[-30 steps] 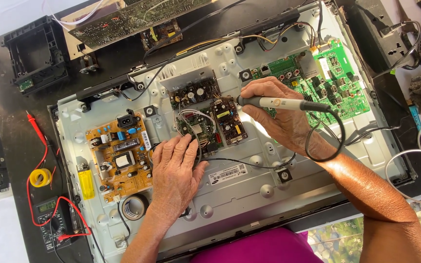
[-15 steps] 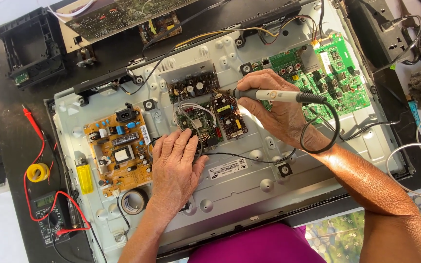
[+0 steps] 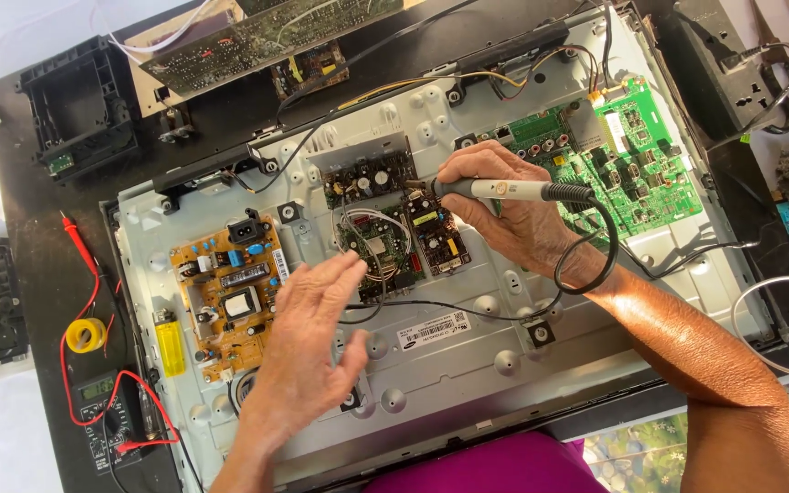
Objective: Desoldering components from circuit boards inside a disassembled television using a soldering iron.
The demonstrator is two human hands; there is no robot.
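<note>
My right hand (image 3: pixel 504 215) grips a soldering iron (image 3: pixel 513 190) with a white and black handle, its tip pointing left at the small dark circuit boards (image 3: pixel 404 228) in the middle of an opened flat television's metal back panel (image 3: pixel 468 347). The iron's black cord loops under my right wrist. My left hand (image 3: pixel 308 351) hovers flat with fingers spread, just left of those boards and beside the yellow-brown power board (image 3: pixel 226 292). It holds nothing.
A green main board (image 3: pixel 623 155) sits at the panel's right. A multimeter (image 3: pixel 107 415) with red leads, a yellow tape roll (image 3: pixel 86 335) and a yellow lighter (image 3: pixel 172 345) lie left. Loose boards (image 3: pixel 257 36) and a black plastic frame (image 3: pixel 75 105) lie behind; a power strip (image 3: pixel 732 64) at right.
My left hand has lifted off the panel and drawn back left with fingers spread. The right hand with the iron stays at the middle boards.
</note>
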